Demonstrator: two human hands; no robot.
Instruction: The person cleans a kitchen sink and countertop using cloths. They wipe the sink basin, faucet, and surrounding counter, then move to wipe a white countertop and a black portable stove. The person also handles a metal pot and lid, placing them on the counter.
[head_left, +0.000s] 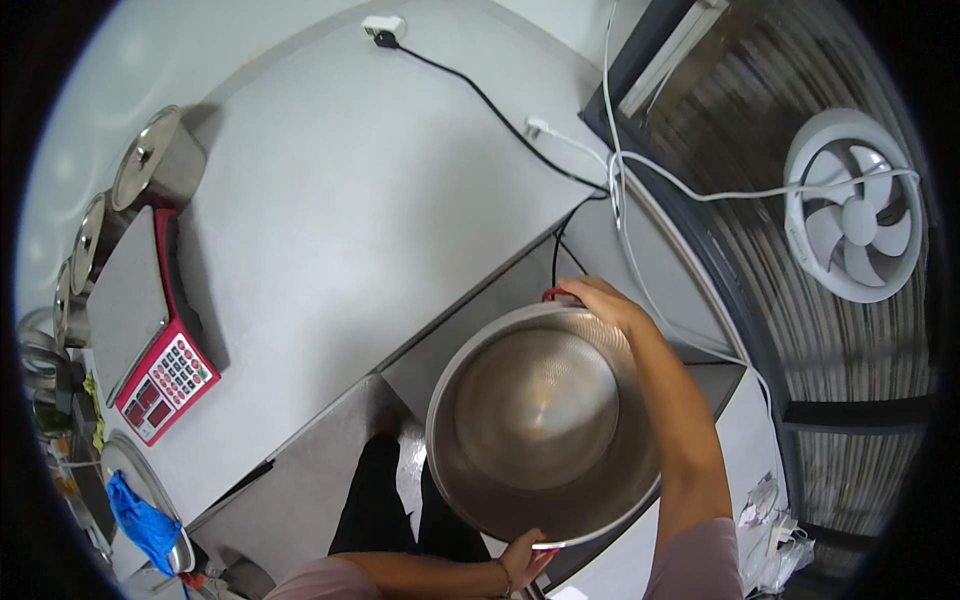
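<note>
A large, wide stainless steel pot (536, 409) is held between my two hands, its mouth facing up towards me. Nothing shows inside but its bare metal. My right hand (600, 300) grips the red-covered handle (559, 294) at the pot's far side. At the near rim, my left hand (525, 559) is closed around the opposite handle, of which a bit of red shows under the fingers. The pot hangs over the floor, in front of my legs, beside the corner of the white counter.
A red digital scale (161, 382) and lidded steel pots (161, 161) stand on the white counter (315, 225). A blue cloth (142, 521) lies on a metal lid at left. Cables (487, 97) run to the corner. A white fan (855, 214) is mounted at right, with plastic bags (784, 559) below.
</note>
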